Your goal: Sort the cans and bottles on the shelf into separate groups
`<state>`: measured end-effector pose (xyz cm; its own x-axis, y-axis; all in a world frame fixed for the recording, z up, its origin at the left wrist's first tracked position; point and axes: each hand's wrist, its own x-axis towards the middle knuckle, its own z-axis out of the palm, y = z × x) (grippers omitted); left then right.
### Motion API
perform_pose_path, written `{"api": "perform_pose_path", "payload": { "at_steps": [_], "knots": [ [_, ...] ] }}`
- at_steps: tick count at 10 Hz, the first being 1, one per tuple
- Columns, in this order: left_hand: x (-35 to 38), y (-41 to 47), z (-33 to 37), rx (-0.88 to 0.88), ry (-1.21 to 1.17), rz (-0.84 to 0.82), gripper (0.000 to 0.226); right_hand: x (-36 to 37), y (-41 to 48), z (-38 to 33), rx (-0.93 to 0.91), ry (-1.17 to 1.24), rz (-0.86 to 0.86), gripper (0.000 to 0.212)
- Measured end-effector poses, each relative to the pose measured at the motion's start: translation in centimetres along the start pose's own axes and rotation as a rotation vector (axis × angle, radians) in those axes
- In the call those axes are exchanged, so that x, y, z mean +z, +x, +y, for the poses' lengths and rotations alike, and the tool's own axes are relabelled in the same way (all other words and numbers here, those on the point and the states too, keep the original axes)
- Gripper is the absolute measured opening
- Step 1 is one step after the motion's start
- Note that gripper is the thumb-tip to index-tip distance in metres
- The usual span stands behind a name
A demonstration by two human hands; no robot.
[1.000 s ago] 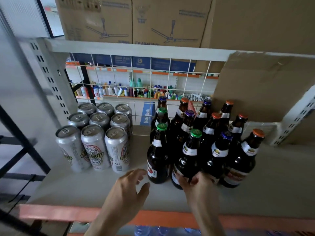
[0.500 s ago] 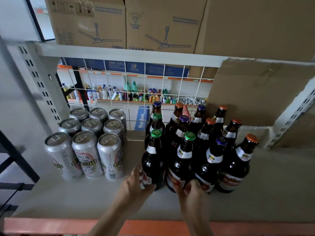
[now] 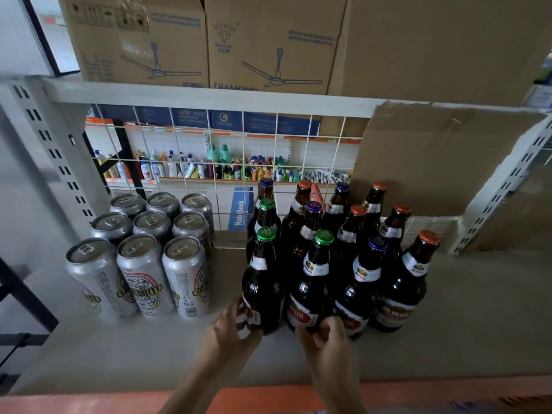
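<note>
Several silver cans (image 3: 143,258) stand in rows on the left of the grey shelf (image 3: 478,309). To their right is a block of several dark brown bottles (image 3: 358,264) with green, blue, purple and orange caps. My left hand (image 3: 231,330) wraps around the base of the front-left green-capped bottle (image 3: 263,282). My right hand (image 3: 325,336) grips the base of the neighbouring green-capped bottle (image 3: 310,288). Both bottles stand upright on the shelf.
A white wire grid (image 3: 209,162) backs the shelf, and a cardboard sheet (image 3: 433,162) leans at the back right. Fan boxes (image 3: 263,40) sit on the shelf above. The orange front rail (image 3: 89,401) runs below my arms. Perforated uprights (image 3: 56,162) flank the bay.
My left hand moved forward from open air onto the front-left bottle's base. My right hand stayed on the second front bottle. The view shifted slightly closer.
</note>
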<state>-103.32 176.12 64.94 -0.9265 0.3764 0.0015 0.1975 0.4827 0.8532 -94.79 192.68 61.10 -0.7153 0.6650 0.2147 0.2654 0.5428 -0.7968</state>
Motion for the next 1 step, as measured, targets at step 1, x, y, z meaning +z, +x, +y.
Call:
{"api": "perform_pose_path", "payload": {
  "at_steps": [1],
  "knots": [
    [0.37,-0.78,0.18,-0.044,0.003,-0.016,0.053,0.19,-0.9,-0.05,-0.02,-0.011,0.074,0.031]
  ]
}}
